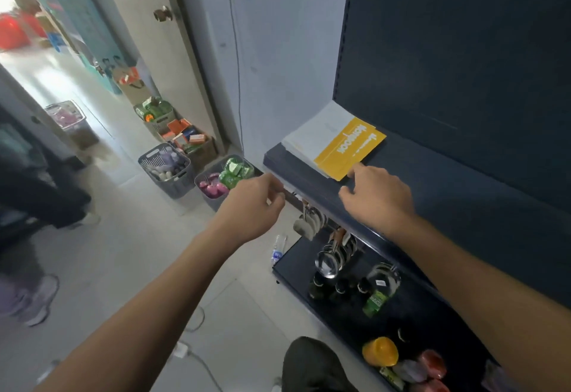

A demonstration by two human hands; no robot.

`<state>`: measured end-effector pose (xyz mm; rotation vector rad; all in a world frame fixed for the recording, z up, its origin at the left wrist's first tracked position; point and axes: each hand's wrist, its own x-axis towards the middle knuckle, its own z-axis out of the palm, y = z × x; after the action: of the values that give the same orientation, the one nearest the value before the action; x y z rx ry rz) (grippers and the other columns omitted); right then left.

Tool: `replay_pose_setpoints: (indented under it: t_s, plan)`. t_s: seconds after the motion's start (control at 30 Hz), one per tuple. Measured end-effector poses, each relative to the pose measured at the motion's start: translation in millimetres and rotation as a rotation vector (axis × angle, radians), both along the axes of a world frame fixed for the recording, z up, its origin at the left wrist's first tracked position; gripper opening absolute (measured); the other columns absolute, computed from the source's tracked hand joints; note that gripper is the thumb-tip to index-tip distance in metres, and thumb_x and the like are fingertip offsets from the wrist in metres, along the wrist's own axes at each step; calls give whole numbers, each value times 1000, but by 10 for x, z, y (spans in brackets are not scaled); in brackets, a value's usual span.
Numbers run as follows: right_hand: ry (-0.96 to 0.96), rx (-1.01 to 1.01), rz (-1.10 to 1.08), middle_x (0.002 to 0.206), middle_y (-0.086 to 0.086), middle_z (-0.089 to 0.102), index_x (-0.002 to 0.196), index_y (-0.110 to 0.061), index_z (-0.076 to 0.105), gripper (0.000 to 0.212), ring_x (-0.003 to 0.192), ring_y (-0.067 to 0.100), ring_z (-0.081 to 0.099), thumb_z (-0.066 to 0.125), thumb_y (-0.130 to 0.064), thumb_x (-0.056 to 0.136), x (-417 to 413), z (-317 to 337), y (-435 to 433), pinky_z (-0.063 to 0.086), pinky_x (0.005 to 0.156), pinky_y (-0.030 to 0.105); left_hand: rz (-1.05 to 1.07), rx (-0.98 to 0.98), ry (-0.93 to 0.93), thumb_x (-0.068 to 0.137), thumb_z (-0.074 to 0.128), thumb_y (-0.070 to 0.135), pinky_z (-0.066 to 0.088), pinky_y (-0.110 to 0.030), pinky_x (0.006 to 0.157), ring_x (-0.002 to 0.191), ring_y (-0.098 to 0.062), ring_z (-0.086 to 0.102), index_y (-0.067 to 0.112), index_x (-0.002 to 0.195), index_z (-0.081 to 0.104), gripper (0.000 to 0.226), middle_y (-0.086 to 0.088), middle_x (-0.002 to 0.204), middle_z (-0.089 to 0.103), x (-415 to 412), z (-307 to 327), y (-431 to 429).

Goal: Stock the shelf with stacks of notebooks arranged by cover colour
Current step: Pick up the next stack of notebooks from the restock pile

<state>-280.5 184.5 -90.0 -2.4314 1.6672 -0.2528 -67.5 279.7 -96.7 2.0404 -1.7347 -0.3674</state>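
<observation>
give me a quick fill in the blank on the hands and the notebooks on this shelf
The top notebook has a ____ cover. The fingers touching its near corner belong to the ____ hand. The left hand holds ____. The stack lies on a dark ____ shelf.
Missing words: yellow; right; nothing; blue.

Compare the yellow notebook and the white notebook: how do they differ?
The yellow notebook bears bold white lettering; the white notebook looks nearly plain. The yellow one lies partly on top of the white. The right hand touches only the yellow one. Both lie flat on the shelf.
</observation>
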Motion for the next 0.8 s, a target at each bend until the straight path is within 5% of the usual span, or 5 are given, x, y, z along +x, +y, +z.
replay_pose_setpoints:
  t_s: [0.27,0.53,0.8]
  plan:
    - [2,6,-122,103,4,65,116,-12,58,27,84,30,62,50,-29,97,315,-49,-335,51,68,36,-98,-7,-16,98,52,31,48,-27,77,86,-10,65,21,117,64,25,7,99,70,448,-46,-601]
    - [-13,-19,-300,113,4,65,116,-16,57,28,89,32,63,49,-32,95,484,-149,-780,41,64,35,-258,32,-45,98,50,34,56,-32,78,85,-11,65,23,121,62,28,8,101,68,599,-37,-1568]
    - [-84,87,-530,102,4,55,105,-15,54,25,85,29,55,50,-38,95,370,-185,-1131,40,68,37,-372,-24,-104,98,51,31,54,-34,77,84,-16,63,21,120,63,27,6,104,68,628,33,-2369]
